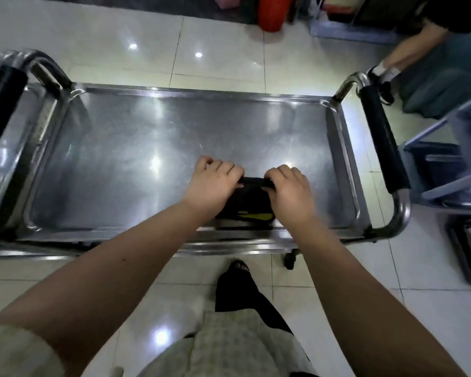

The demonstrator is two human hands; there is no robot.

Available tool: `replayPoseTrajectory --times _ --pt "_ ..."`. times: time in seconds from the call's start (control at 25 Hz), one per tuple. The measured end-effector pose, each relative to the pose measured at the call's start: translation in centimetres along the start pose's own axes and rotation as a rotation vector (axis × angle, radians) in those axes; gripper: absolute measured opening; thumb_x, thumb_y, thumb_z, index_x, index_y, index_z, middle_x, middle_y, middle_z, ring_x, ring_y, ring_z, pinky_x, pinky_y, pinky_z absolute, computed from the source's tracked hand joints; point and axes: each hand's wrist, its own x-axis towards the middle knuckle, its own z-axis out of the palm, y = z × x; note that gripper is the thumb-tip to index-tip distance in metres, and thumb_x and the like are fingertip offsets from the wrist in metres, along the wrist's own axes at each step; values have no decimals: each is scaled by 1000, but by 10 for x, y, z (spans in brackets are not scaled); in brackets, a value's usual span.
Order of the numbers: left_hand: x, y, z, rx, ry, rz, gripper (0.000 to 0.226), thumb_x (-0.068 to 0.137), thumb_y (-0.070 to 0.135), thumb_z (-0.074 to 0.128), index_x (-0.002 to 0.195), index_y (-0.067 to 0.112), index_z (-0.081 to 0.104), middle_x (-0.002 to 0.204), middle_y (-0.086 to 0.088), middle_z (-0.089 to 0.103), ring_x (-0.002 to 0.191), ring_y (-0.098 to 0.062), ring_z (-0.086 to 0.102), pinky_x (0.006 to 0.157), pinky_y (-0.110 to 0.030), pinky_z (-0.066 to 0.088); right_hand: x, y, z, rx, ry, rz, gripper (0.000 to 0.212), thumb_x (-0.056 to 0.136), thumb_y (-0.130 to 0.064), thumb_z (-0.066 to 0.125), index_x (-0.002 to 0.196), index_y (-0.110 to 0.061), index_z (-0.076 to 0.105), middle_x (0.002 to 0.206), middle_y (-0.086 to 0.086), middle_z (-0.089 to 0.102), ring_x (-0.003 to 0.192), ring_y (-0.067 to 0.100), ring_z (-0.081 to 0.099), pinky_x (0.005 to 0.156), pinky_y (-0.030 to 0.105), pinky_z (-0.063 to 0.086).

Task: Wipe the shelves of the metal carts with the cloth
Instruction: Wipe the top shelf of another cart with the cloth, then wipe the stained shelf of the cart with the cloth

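A steel cart's top shelf (136,148) fills the middle of the head view, shiny and rimmed. A black cloth (249,198) with a yellow mark lies on it near the front edge. My left hand (211,183) grips the cloth's left end with curled fingers. My right hand (290,190) grips its right end the same way. A strip of cloth is stretched between the two hands. Most of the cloth lies under and between my wrists.
Black padded handles stand at the cart's left end (0,104) and right end (384,142). Another person's arm (408,53) reaches in at the upper right, by a blue-grey rack (443,164). A red container (273,12) stands on the tiled floor beyond the cart.
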Motion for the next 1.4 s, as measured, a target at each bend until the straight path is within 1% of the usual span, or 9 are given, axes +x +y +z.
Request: replayPoseTrajectory --times 0.12,0.32,0.44,0.64,0.92,1.04,1.12,1.28,1.4 --pt "-51 5 -30 16 161 4 28 92 33 41 95 16 63 86 -5 63 79 -28 61 81 -39 28 -41 -38 -15 -26 146 -70 12 86 -13 64 98 -13 64 96 6 60 88 30 51 76 40 40" --pt "-149 23 -64 -52 286 -28 17 91 32 55 100 20 63 92 -2 62 87 -28 53 80 -39 31 -129 -100 -22 -17 285 -63 15 80 -8 66 95 -11 65 94 8 60 83 32 50 72 38 40" --pt "-197 34 -53 -138 220 -67 20 89 36 54 100 21 62 92 -1 62 87 -27 54 80 -39 31 -172 -117 -2 20 219 -6 17 78 -6 70 94 -11 65 93 8 59 85 32 52 74 38 42" --pt "-255 58 -6 -233 12 -111 26 92 36 45 101 23 65 95 2 63 87 -26 59 83 -39 28 -230 -115 50 83 -20 105 21 79 2 66 97 -9 63 96 11 56 89 35 54 74 47 50" --pt "-262 97 67 -289 -140 -209 26 90 32 46 99 23 69 92 4 67 83 -25 63 83 -39 26 -261 -58 110 206 -101 171 20 83 2 64 100 -6 68 96 12 60 87 34 56 75 42 50" --pt "-256 118 131 -370 -185 -275 21 88 25 55 103 22 69 95 3 69 85 -26 65 90 -38 28 -266 -13 155 204 -132 163 26 78 9 61 100 -6 67 95 13 59 87 36 57 71 42 51" --pt "-246 125 175 -435 -212 -312 21 88 27 56 105 23 70 97 3 71 88 -25 65 92 -37 30 -262 20 187 195 -184 164 28 80 6 58 104 -6 66 99 14 59 90 37 57 72 43 51" --pt "-184 112 265 -409 -40 -259 29 93 35 49 110 24 70 99 -1 70 90 -28 65 85 -41 42 -195 94 240 164 -192 96 25 87 -2 55 110 -5 65 105 19 58 97 39 57 81 39 47" --pt "-92 71 327 -244 -20 -221 30 97 36 45 113 24 68 105 -8 68 97 -33 63 84 -41 41 -94 145 270 39 -220 36 23 92 -5 54 113 -3 62 112 24 59 103 38 56 85 37 45"
